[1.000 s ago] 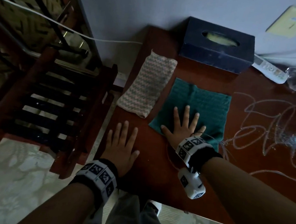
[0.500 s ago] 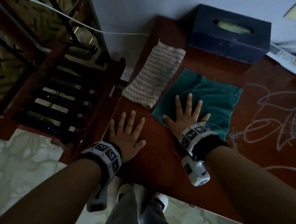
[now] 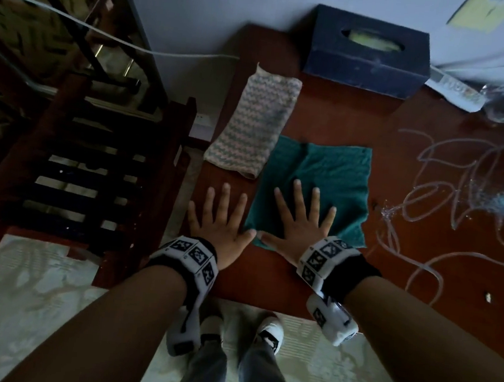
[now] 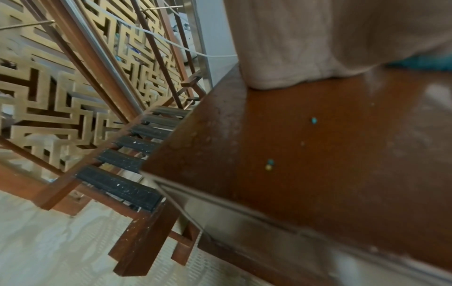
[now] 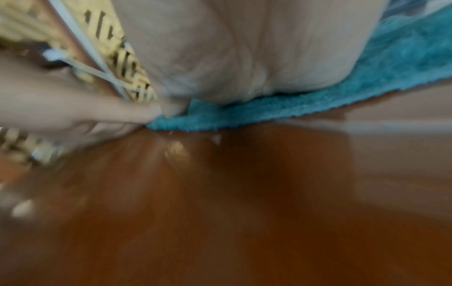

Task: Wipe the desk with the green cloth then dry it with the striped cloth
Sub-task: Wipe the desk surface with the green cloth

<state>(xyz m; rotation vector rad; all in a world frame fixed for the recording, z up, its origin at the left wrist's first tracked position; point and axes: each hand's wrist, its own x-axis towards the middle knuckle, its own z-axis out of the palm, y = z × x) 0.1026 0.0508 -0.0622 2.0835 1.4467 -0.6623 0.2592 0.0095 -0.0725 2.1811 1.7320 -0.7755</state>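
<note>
Right hand (image 3: 298,223), fingers spread, presses green cloth (image 3: 323,179); cloth has slid toward tabletop (image 3: 344,281) left edge, thumb now meeting spread left hand (image 3: 221,218). Wiping underway.

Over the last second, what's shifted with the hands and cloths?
The right hand, flat on the green cloth, has slid it left until its thumb meets the left hand. The cloth now touches the striped cloth. The left hand stays flat on the desk; nothing was gripped or released.
</note>
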